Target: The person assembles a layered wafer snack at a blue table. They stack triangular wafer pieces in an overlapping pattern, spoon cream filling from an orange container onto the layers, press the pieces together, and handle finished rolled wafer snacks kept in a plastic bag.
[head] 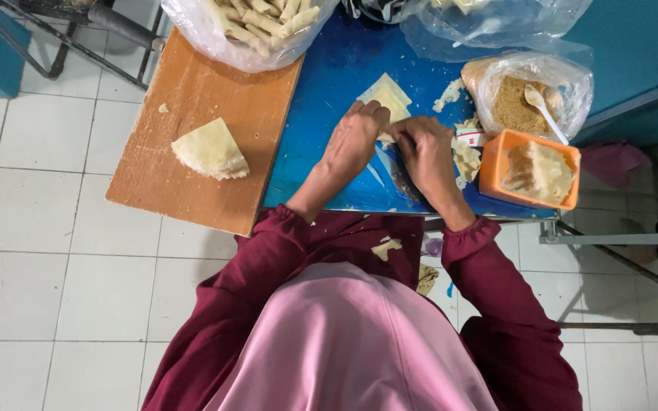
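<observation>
Pink cloth [344, 342] over the person's head filled the bottom of the view, with maroon sleeves [268, 259] reaching toward twelve o'clock onto the blue bench [329, 99]. Both hands met at the middle of it over a pale square wrapper [390, 97] lying flat, its far corner pointing to twelve. Left hand [353, 141] lay with fingers curled down on the wrapper's near edge, pressing it; right hand [424, 152] sat just beside, fingertips drawn together on the same edge, seemingly pinching a fold, though what lay under them could not be seen. Supplies sat within reach: at three o'clock an orange tub [531, 169] of pale filling, beyond it a clear bag of brown crumbs [523, 103] with a white spoon [544, 110] stuck in. At nine o'clock a wooden board [192, 175] carried a stack of wrappers [209, 150], apart from the mess. At eleven, a bag of rolls [249, 27] rested on the board's far end.
</observation>
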A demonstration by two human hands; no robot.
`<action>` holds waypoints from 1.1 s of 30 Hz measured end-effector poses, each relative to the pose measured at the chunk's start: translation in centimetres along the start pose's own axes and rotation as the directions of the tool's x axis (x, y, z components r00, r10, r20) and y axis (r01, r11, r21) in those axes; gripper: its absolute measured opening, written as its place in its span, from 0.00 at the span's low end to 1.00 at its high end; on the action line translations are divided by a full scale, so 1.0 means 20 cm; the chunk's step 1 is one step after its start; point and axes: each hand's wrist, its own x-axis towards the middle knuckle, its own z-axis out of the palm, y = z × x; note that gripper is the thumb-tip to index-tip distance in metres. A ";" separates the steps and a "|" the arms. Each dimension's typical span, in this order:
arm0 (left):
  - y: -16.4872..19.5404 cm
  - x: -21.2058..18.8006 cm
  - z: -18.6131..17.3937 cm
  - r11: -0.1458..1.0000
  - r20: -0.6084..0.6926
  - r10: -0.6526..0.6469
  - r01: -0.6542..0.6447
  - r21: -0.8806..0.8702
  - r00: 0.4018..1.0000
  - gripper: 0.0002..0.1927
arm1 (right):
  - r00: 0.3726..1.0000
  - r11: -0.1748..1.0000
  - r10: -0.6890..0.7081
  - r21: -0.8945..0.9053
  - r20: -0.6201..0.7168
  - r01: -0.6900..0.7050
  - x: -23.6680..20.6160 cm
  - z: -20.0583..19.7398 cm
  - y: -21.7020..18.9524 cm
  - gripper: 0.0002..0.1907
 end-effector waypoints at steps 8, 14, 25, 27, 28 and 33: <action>0.02 -0.04 -0.06 0.989 0.041 0.009 -0.003 -0.147 0.999 0.03 | 0.998 0.993 -0.002 -0.114 0.065 0.010 -0.02 0.00 -0.01 0.07; 0.01 -0.01 -0.03 0.977 0.102 -0.108 0.124 -0.173 0.989 0.05 | 0.992 0.999 -0.023 -0.044 0.126 0.029 0.01 -0.02 0.03 0.06; -0.04 -0.02 0.01 0.974 0.074 -0.093 0.106 -0.198 0.993 0.10 | 0.992 1.000 -0.028 -0.007 0.124 0.029 0.01 -0.05 0.02 0.09; -0.03 -0.02 0.01 0.971 0.083 -0.112 0.127 -0.203 0.990 0.11 | 0.995 0.998 -0.032 -0.056 0.092 0.037 0.01 -0.04 0.01 0.08; -0.03 -0.02 0.00 0.976 0.075 -0.109 0.121 -0.183 0.991 0.10 | 0.996 0.995 -0.043 -0.082 0.078 0.049 0.01 -0.03 0.00 0.06; 0.00 -0.02 0.00 0.977 0.057 -0.128 0.136 -0.163 0.990 0.13 | 0.996 0.998 -0.005 -0.069 0.085 0.011 0.05 -0.03 0.00 0.04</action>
